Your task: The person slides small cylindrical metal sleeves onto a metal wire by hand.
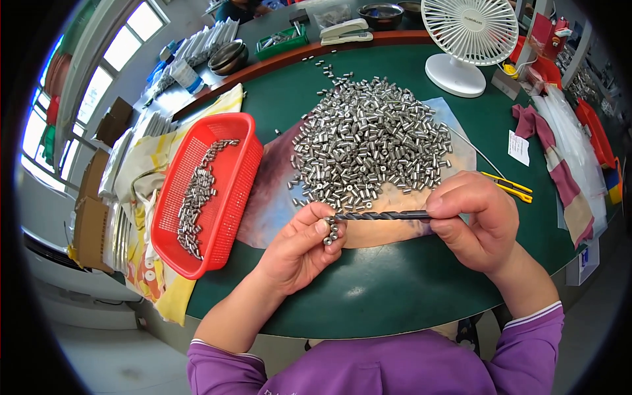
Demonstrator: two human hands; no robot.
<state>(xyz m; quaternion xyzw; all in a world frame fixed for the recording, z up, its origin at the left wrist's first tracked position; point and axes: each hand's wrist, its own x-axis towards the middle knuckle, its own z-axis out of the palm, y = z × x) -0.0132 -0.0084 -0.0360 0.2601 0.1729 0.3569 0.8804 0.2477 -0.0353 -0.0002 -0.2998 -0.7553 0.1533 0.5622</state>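
Observation:
Between finger and thumb, my right hand grips the shank of a dark drill bit, held level and pointing left. Its tip meets the small metal sleeves that my left hand pinches in a short row; whether the tip is inside one I cannot tell. Beyond both hands lies a big heap of short shiny metal sleeves on a coloured sheet. To the left, a red plastic basket holds a smaller lot of the same sleeves.
A white fan stands at the back right. Yellow-handled scissors and a maroon cloth lie to the right. Under the basket is a yellow patterned cloth. A green tray and a white stapler sit behind the table's raised edge.

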